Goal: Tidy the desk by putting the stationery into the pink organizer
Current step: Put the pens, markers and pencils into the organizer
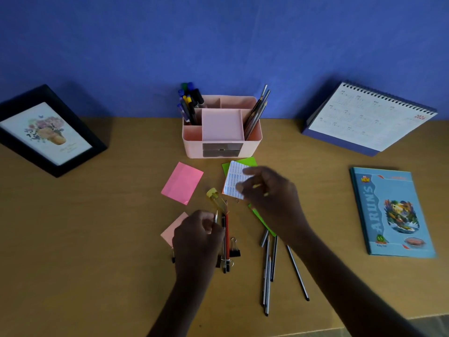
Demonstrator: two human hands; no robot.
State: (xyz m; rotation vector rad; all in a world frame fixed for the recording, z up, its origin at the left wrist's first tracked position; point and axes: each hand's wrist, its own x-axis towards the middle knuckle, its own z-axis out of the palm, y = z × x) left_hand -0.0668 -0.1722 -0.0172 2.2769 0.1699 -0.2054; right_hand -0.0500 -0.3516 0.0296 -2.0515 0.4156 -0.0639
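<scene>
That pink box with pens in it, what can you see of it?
The pink organizer looks like pale plastic and stands upright on the desk near the blue wall. Its top is split into compartments: markers at the left, pencils leaning at the right, a flat square tray in the middle. Two dark drawers sit shut in front.

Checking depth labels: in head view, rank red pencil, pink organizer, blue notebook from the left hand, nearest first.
1. red pencil, just right of the left hand
2. pink organizer, behind, at the wall
3. blue notebook, far right
</scene>
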